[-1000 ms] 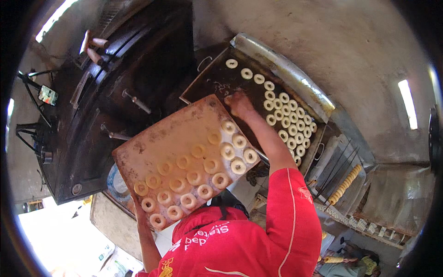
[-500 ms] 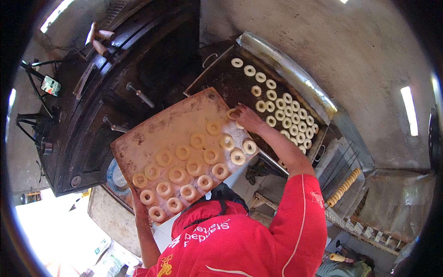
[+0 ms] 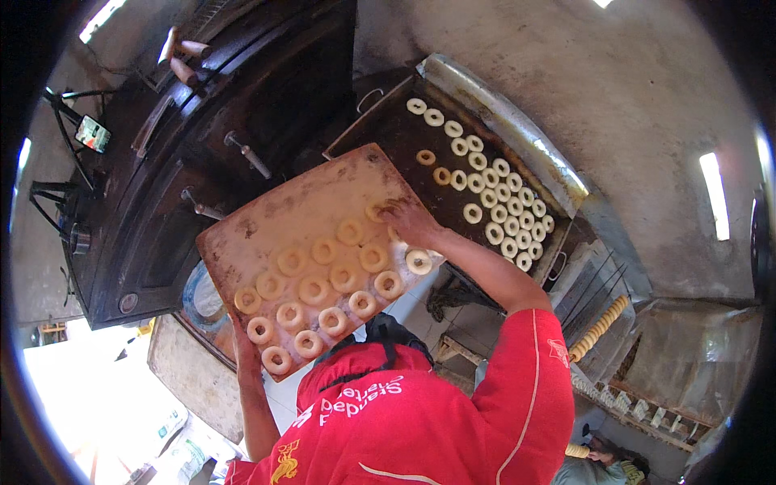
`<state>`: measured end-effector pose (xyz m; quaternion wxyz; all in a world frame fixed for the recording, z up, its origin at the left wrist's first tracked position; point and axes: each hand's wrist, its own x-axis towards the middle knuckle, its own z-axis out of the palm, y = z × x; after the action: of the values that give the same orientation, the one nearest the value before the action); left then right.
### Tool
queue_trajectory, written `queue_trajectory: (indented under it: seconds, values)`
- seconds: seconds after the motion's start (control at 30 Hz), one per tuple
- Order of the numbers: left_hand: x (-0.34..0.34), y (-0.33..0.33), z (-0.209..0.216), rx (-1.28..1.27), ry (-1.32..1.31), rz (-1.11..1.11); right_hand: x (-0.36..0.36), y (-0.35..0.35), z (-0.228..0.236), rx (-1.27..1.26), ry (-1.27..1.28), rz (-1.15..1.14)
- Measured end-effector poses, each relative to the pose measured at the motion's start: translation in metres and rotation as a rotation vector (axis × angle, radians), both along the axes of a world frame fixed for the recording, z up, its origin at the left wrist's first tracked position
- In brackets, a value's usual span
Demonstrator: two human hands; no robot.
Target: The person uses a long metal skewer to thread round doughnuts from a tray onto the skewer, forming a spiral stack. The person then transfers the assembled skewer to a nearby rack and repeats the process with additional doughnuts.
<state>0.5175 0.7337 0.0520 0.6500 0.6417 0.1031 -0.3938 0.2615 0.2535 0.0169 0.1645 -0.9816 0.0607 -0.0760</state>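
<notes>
Many dough rings (image 3: 308,355) on a board (image 3: 283,202)
Left grip (image 3: 243,349) holds its edge; right grip (image 3: 411,224) bends palm-down over rings, closure unclear.

At ten o'clock, a large dark cabinet (image 3: 283,73) with bar handles (image 3: 255,160); farther out, a phone (image 3: 93,133). Toward three, a bright narrow opening (image 3: 714,196) in a rough grey wall (image 3: 630,97). Between four and five, another person (image 3: 594,473). Between eight and nine, a partly hidden blue-rimmed basin (image 3: 192,297).
</notes>
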Motion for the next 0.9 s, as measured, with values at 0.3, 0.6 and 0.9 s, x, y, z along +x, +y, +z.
queue_trajectory:
  seconds: [0.3,0.6,0.9]
  values:
    - [0.019,0.044,0.003,-0.099,-0.061,0.010,-0.026,-0.087,-0.021,-0.017,0.185,-0.313]
    - [-0.006,-0.011,-0.011,-0.091,-0.011,-0.066,0.028,0.056,0.004,0.154,-0.086,0.157]
    - [0.025,0.037,0.015,-0.042,-0.115,-0.063,-0.033,-0.070,-0.028,0.070,0.121,-0.352]
